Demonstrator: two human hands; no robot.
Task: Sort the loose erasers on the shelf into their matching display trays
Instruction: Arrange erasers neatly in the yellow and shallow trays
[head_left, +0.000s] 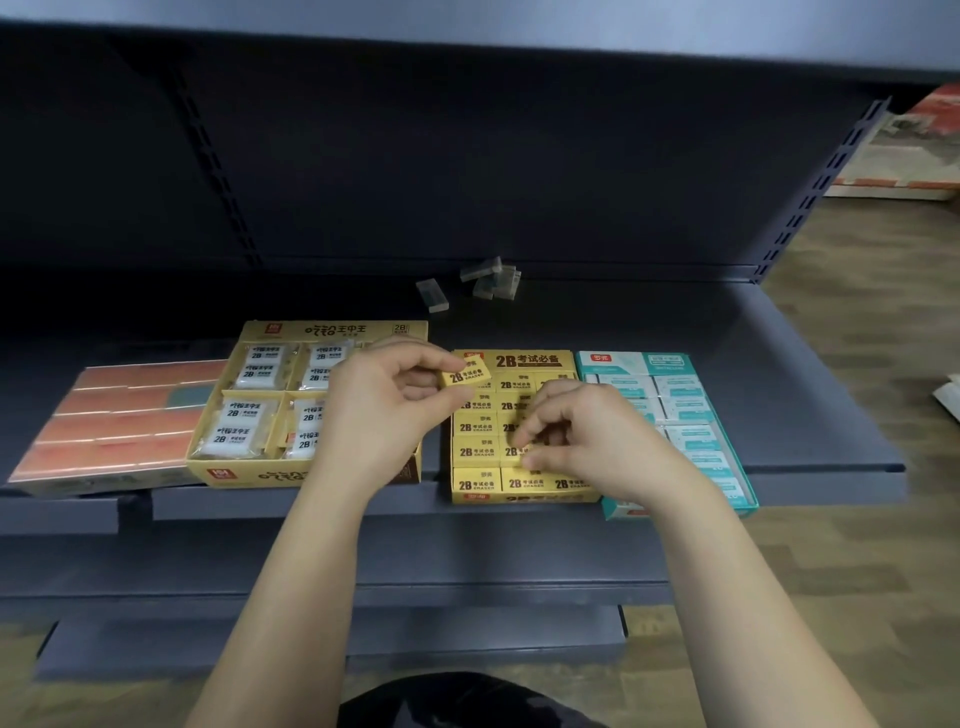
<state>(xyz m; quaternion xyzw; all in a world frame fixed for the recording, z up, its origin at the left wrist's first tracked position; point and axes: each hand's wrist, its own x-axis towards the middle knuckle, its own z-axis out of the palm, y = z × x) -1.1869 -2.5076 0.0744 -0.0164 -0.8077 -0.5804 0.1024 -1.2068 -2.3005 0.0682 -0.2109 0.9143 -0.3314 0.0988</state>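
Left hand (384, 410) pinches a yellow eraser (466, 373) over the packed yellow tray (524, 361), mid-frame; right hand (597, 441) curls fingers onto its rows, grip unclear.

The dark shelf (810, 374) bears a row of four display trays (332, 328) at its front and loose erasers (491, 278) farther back.

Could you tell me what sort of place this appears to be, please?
Most likely a stationery shop: a dark metal shelf with slotted uprights, branded cardboard display trays set side by side, and loose erasers lying behind them.
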